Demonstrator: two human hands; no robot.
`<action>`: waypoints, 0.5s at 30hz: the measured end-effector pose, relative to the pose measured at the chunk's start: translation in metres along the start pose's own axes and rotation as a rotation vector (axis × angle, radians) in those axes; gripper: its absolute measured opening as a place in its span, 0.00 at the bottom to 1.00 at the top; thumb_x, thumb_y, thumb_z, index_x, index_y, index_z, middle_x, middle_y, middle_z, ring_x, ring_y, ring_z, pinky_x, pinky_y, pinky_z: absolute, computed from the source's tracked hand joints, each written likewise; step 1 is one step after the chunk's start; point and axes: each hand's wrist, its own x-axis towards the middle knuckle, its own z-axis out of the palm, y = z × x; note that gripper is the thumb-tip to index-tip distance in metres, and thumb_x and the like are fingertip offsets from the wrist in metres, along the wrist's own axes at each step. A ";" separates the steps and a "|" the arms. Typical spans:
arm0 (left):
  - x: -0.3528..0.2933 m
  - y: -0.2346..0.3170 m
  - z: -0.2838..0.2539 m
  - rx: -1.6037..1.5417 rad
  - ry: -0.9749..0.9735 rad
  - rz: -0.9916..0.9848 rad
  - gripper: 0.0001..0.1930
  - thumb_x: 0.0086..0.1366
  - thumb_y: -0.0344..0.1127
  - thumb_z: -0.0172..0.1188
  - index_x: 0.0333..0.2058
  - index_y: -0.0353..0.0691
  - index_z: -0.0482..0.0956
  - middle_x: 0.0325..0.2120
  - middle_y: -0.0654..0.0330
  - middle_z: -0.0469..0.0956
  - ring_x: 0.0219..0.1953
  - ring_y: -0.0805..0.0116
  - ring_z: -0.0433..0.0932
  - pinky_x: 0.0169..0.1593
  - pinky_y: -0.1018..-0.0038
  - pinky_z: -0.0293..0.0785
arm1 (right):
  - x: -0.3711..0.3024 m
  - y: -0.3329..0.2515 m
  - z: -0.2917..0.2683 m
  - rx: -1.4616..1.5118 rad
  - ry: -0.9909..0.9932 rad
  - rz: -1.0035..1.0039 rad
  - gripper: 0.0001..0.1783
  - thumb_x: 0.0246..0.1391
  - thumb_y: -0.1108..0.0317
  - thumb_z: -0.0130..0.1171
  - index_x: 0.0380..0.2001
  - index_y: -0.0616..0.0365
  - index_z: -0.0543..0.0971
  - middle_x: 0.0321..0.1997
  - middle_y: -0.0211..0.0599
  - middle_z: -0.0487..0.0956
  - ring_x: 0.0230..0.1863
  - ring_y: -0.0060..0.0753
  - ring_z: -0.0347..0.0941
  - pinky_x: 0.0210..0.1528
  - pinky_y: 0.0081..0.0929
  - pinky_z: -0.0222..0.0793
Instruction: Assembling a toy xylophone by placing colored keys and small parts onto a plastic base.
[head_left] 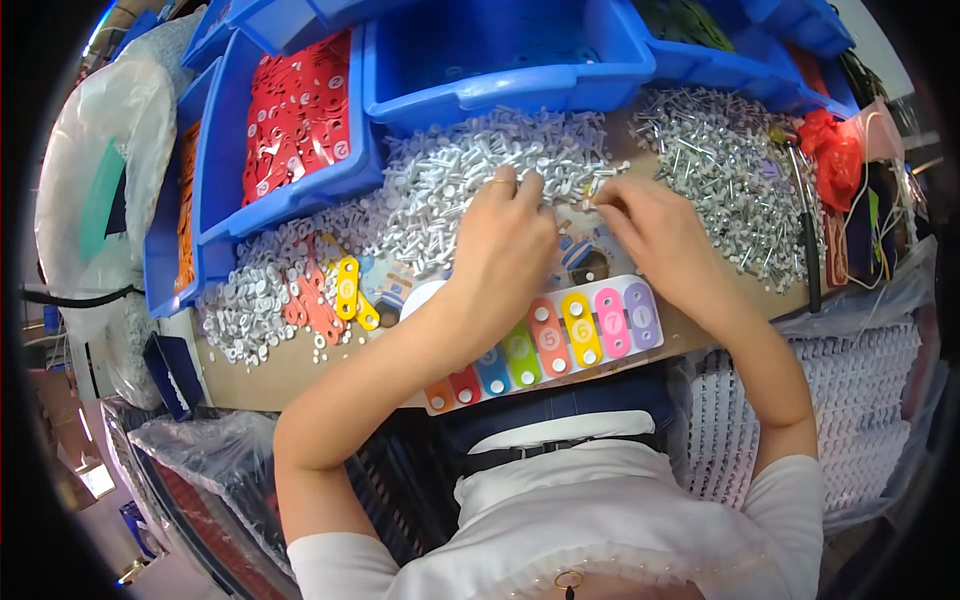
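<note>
My left hand (505, 235) reaches into a heap of white plastic pins (430, 190), its fingers bent and closed. The pins and the hand itself hide the fingertips. To its right, my right hand (655, 230) pinches thumb and fingers together at the heap's edge; whatever small part is between them is too small to make out. Below both hands, at the table's near edge, lies a toy xylophone (549, 337) with a row of coloured bars on a white base. White pin heads show at the bars' near ends. My left forearm covers part of it.
Blue bins (510, 95) line the back; one holds red bars (300, 110). Metal screws (720, 170) are heaped at right beside a black-handled screwdriver (808, 240). White washers (245, 300) and loose yellow bars (347, 288) lie at left. Bagged white parts (850, 400) stand at lower right.
</note>
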 end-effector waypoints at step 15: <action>-0.013 0.013 -0.015 -1.150 -0.022 -0.253 0.09 0.61 0.24 0.61 0.40 0.37 0.81 0.32 0.55 0.81 0.34 0.63 0.80 0.39 0.70 0.76 | -0.032 0.012 -0.054 0.958 -0.554 0.701 0.08 0.57 0.74 0.60 0.36 0.70 0.79 0.29 0.40 0.82 0.26 0.21 0.78 0.28 0.16 0.74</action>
